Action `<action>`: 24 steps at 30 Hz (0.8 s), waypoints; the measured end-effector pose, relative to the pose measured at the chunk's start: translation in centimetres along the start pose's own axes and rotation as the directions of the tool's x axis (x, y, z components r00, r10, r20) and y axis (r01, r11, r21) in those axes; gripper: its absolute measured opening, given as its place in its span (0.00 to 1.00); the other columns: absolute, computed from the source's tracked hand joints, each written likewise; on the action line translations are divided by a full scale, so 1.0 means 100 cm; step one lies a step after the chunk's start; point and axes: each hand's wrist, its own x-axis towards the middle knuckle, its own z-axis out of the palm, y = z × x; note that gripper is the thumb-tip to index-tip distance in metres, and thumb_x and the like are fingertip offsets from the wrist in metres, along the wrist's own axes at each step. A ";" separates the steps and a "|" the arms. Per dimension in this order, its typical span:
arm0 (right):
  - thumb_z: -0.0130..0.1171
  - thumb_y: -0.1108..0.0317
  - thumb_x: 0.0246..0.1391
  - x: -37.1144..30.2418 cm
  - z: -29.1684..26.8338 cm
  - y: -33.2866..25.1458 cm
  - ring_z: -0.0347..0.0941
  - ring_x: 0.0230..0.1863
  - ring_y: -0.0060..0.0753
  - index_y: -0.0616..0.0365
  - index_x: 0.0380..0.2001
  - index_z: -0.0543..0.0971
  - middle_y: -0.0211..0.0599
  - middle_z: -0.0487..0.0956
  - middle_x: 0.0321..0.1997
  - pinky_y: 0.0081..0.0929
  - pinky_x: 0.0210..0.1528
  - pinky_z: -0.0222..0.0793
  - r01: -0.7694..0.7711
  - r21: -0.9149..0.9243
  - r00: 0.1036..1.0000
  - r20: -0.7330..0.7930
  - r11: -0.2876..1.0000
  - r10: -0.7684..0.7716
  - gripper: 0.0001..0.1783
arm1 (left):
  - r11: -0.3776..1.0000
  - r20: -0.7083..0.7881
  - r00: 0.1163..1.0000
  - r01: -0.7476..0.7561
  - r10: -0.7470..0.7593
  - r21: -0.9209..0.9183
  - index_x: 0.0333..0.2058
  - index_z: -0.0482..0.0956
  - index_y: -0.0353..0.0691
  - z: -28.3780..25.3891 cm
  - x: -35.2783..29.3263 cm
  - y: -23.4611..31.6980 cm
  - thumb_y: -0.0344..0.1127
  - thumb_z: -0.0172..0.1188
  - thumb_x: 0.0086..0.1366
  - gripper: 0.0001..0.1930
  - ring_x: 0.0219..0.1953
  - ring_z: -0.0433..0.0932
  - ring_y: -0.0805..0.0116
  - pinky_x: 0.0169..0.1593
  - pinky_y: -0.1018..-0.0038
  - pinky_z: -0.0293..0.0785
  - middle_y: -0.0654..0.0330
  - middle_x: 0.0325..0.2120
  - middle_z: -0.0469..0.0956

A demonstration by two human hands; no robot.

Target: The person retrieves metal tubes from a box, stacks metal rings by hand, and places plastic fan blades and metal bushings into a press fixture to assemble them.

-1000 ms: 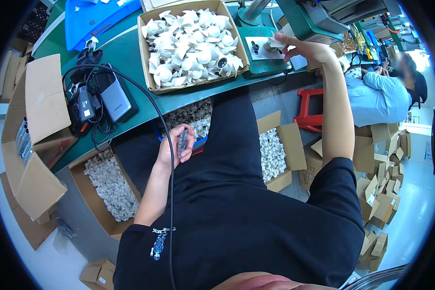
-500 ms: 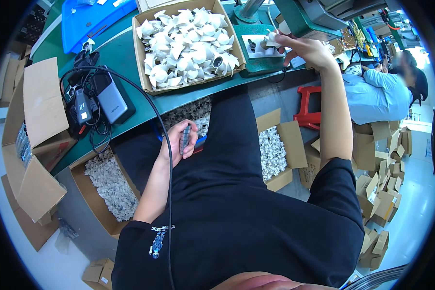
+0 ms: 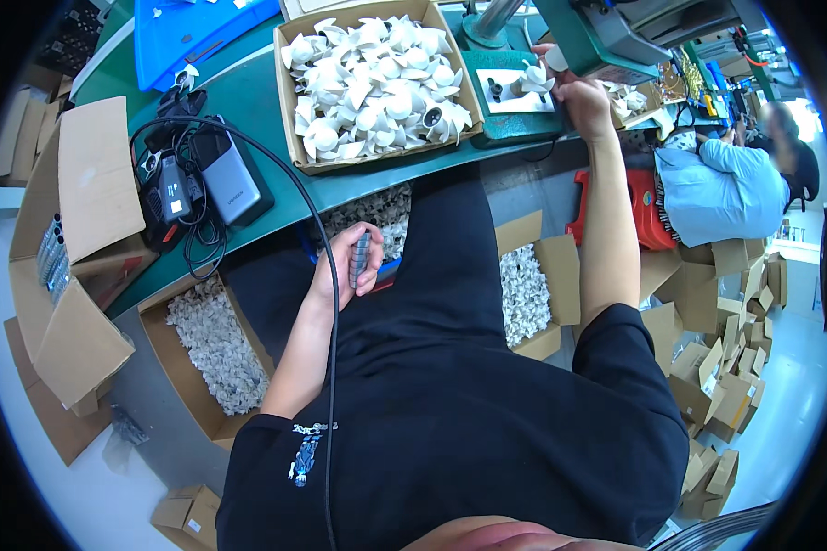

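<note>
My left hand [image 3: 351, 264] is curled above my lap around a short stack of grey ring-like pieces [image 3: 359, 259]. At the bench, a white fan impeller [image 3: 533, 80] sits on the pale plate [image 3: 513, 103] of a green bench press [image 3: 590, 41]. My right hand [image 3: 583, 103] is just right of that plate, close under the press head and apart from the impeller. A fingertip shows behind the white round part [image 3: 556, 60] under the head; the other fingers are mostly hidden, so their grip is unclear.
A carton of white impellers [image 3: 287, 119] stands left of the press. Black cables and a grey power bank [image 3: 234, 188] lie farther left; one cable runs down over my front. Cartons of small pale parts [image 3: 202, 349] and a red stool [image 3: 648, 207] are below. A co-worker [image 3: 721, 179] sits at right.
My right hand has let go of the white impeller, leaving it on the plate, and shifted to the right of it. My left hand keeps hold of the grey stack. The view has shifted slightly.
</note>
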 end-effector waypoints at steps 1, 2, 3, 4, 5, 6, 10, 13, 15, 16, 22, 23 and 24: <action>0.51 0.72 0.41 -0.004 0.013 -0.009 0.67 0.35 0.25 0.71 0.43 0.75 0.35 0.73 0.35 0.17 0.42 0.62 0.023 -0.021 1.000 -0.009 1.000 -0.023 0.22 | 1.000 0.008 1.000 -0.004 0.004 0.009 0.37 0.71 0.39 0.000 0.000 0.001 0.47 0.42 0.72 0.17 0.12 0.61 0.77 0.13 0.80 0.58 0.62 0.18 0.70; 0.51 0.72 0.40 -0.009 0.032 -0.019 0.67 0.34 0.25 0.71 0.42 0.75 0.34 0.73 0.34 0.17 0.41 0.62 0.042 -0.037 0.999 -0.014 0.998 -0.043 0.22 | 1.000 0.010 1.000 -0.007 0.007 0.017 0.37 0.71 0.39 0.000 -0.004 0.000 0.47 0.42 0.72 0.17 0.12 0.61 0.77 0.13 0.80 0.58 0.61 0.19 0.70; 0.51 0.73 0.39 -0.015 0.042 -0.024 0.67 0.34 0.25 0.72 0.41 0.75 0.33 0.73 0.33 0.18 0.41 0.63 0.057 -0.054 0.998 -0.031 0.997 -0.059 0.22 | 1.000 0.007 1.000 -0.007 0.007 0.014 0.37 0.71 0.39 0.000 -0.006 -0.001 0.47 0.42 0.72 0.17 0.12 0.61 0.77 0.13 0.80 0.58 0.61 0.19 0.70; 0.51 0.73 0.39 -0.017 0.041 -0.022 0.67 0.34 0.25 0.72 0.41 0.75 0.33 0.73 0.33 0.18 0.41 0.63 0.054 -0.051 0.998 -0.028 0.997 -0.055 0.22 | 1.000 0.006 1.000 -0.009 0.009 0.011 0.37 0.71 0.39 0.000 -0.007 -0.001 0.47 0.42 0.72 0.17 0.12 0.61 0.77 0.13 0.80 0.58 0.61 0.19 0.70; 0.51 0.74 0.38 -0.018 0.038 -0.022 0.67 0.33 0.24 0.72 0.40 0.76 0.33 0.73 0.33 0.18 0.41 0.63 0.048 -0.083 0.996 -0.076 0.995 -0.054 0.21 | 1.000 0.006 1.000 -0.007 0.007 0.011 0.37 0.71 0.39 0.000 -0.007 -0.001 0.47 0.43 0.72 0.17 0.12 0.61 0.77 0.13 0.80 0.58 0.61 0.19 0.70; 0.51 0.75 0.38 -0.018 0.036 -0.023 0.68 0.33 0.24 0.72 0.39 0.76 0.34 0.74 0.33 0.18 0.41 0.63 0.040 -0.115 0.991 -0.122 0.993 -0.054 0.20 | 1.000 0.006 1.000 -0.006 0.006 0.011 0.37 0.71 0.39 -0.001 -0.008 -0.002 0.47 0.43 0.72 0.17 0.12 0.61 0.77 0.13 0.80 0.59 0.61 0.19 0.70; 0.52 0.78 0.38 -0.006 0.030 -0.029 0.69 0.36 0.23 0.72 0.36 0.76 0.34 0.75 0.33 0.18 0.43 0.63 -0.161 -0.152 0.957 -0.266 0.975 0.116 0.17 | 1.000 -0.047 0.999 0.004 -0.004 -0.010 0.37 0.71 0.39 -0.011 -0.016 -0.008 0.47 0.43 0.71 0.17 0.12 0.62 0.77 0.14 0.80 0.59 0.61 0.19 0.70; 0.53 0.78 0.39 -0.002 0.012 -0.021 0.69 0.37 0.23 0.71 0.35 0.77 0.34 0.76 0.34 0.17 0.43 0.63 -0.260 -0.109 0.923 -0.318 0.959 0.215 0.15 | 1.000 -0.034 0.999 -0.010 0.009 -0.008 0.37 0.71 0.39 -0.006 -0.019 -0.007 0.47 0.44 0.71 0.17 0.12 0.62 0.76 0.13 0.80 0.59 0.61 0.19 0.70; 0.53 0.78 0.40 -0.005 0.003 -0.009 0.70 0.38 0.22 0.70 0.35 0.77 0.35 0.77 0.35 0.17 0.42 0.63 -0.283 -0.015 0.907 -0.328 0.959 0.263 0.14 | 1.000 -0.023 0.999 -0.027 0.027 -0.002 0.37 0.72 0.39 -0.005 -0.017 -0.005 0.47 0.44 0.71 0.17 0.12 0.62 0.76 0.13 0.80 0.59 0.62 0.19 0.70; 0.53 0.78 0.40 -0.005 0.003 -0.008 0.70 0.38 0.22 0.70 0.35 0.77 0.35 0.77 0.35 0.17 0.42 0.63 -0.275 -0.019 0.911 -0.325 0.961 0.254 0.14 | 1.000 -0.029 0.999 -0.023 0.023 0.001 0.37 0.72 0.39 -0.005 -0.015 -0.005 0.47 0.44 0.71 0.17 0.12 0.62 0.76 0.13 0.80 0.59 0.61 0.19 0.70; 0.58 0.78 0.43 -0.024 0.047 -0.027 0.69 0.33 0.20 0.69 0.40 0.78 0.34 0.79 0.38 0.16 0.38 0.65 0.013 -0.372 0.982 -0.171 0.928 -0.083 0.17 | 1.000 -0.045 0.999 -0.021 0.021 0.016 0.38 0.72 0.39 -0.007 -0.010 -0.013 0.49 0.44 0.72 0.18 0.13 0.63 0.76 0.13 0.78 0.59 0.62 0.19 0.71; 0.58 0.78 0.43 -0.022 0.052 -0.030 0.69 0.33 0.20 0.69 0.40 0.78 0.34 0.79 0.38 0.16 0.38 0.65 0.033 -0.378 0.984 -0.151 0.925 -0.096 0.17 | 0.999 -0.045 0.998 -0.045 0.046 0.011 0.38 0.72 0.39 -0.007 -0.008 -0.015 0.49 0.44 0.72 0.18 0.13 0.63 0.76 0.13 0.78 0.59 0.62 0.19 0.71; 0.59 0.78 0.43 -0.020 0.057 -0.029 0.68 0.33 0.20 0.69 0.41 0.78 0.33 0.79 0.38 0.17 0.38 0.65 0.069 -0.418 0.974 -0.169 0.906 -0.152 0.18 | 0.999 -0.113 0.993 -0.032 0.031 -0.004 0.39 0.73 0.38 -0.006 -0.008 -0.017 0.49 0.45 0.72 0.18 0.13 0.63 0.76 0.14 0.78 0.59 0.62 0.20 0.71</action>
